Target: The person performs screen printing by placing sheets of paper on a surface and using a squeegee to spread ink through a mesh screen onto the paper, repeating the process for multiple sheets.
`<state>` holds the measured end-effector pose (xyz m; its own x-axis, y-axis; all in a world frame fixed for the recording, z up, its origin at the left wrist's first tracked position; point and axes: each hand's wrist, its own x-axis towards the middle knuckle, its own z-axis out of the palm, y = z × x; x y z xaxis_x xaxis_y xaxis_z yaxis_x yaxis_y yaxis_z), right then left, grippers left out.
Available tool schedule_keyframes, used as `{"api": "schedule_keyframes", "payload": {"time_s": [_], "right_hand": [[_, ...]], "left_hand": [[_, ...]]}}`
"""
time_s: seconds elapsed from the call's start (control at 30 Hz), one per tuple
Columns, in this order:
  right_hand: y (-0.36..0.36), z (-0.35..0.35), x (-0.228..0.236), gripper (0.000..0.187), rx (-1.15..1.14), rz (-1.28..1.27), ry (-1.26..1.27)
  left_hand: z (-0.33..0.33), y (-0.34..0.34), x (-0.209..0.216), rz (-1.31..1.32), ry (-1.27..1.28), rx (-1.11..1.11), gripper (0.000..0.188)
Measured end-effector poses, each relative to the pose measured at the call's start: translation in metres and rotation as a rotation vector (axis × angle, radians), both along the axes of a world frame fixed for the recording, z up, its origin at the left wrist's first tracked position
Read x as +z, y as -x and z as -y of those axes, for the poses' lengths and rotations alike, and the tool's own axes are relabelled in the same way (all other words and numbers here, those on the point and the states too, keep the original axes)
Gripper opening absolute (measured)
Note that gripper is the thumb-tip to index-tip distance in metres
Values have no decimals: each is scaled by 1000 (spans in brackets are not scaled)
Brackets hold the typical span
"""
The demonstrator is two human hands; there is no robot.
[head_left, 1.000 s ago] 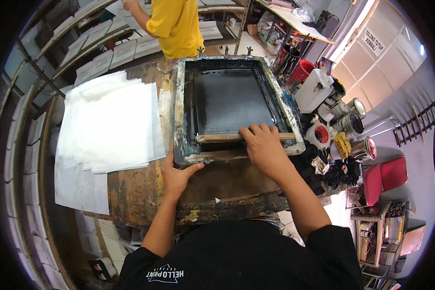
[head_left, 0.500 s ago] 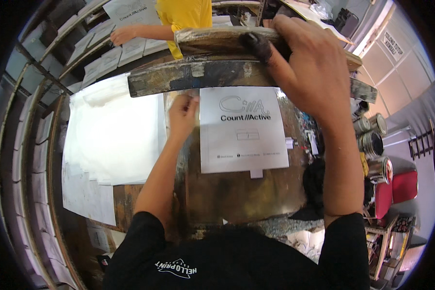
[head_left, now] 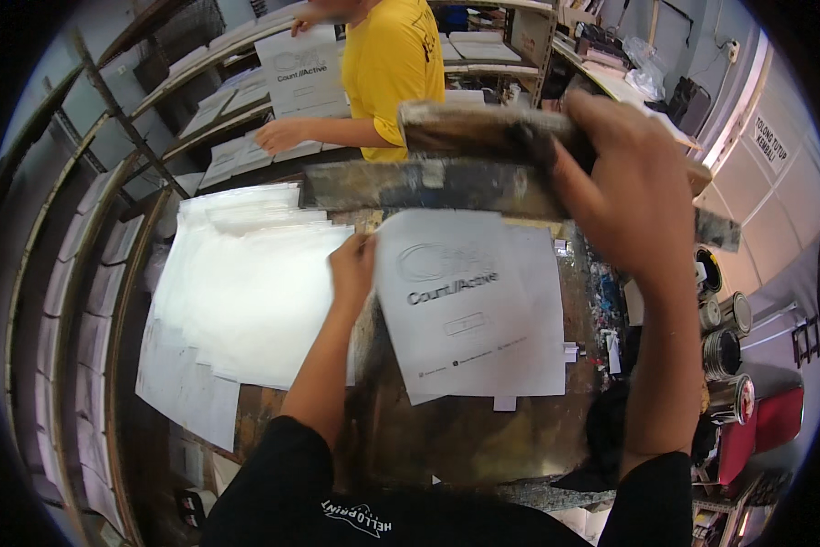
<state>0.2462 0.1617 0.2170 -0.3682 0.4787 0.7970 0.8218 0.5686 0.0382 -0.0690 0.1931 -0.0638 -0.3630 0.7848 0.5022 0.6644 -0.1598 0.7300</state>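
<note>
Since 0.5 s ago, our printed sheet (head_left: pixel 465 333) has swung askew on the table (head_left: pixel 492 451), and our left fingers (head_left: pixel 369 244), just beside its corner then, are now on it. We have that sheet directly right of those fingertips, pinched at the upper left corner; its long axis runs from beside them back toward our body, slanting rightward at the near end. Our left hand (head_left: pixel 350 275) is the nearer of the 2, touching it. 1 more white edge shows along its right side; whether it is a separate sheet, we cannot tell.

Above and right of the pinch, well apart from the sheet, our right hand (head_left: pixel 636 191) is clamped on the wooden bar (head_left: pixel 465 129) along the raised frame (head_left: pixel 360 187). Just left of our left fingers lies the white stack (head_left: pixel 255 305). Beyond them, a co-worker (head_left: pixel 392 68) in yellow has another printed sheet at hand.
</note>
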Motion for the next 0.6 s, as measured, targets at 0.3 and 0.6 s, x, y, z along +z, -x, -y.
{"api": "schedule_keyframes", "payload": {"time_s": [0.3,0.6], "right_hand": [[6,57,-27,38,-72,47,105],[2,80,-53,33,-103,124,115]], "left_hand": [[65,220,-27,-186,50,481,34],[184,155,-40,-404,51,53,96]]}}
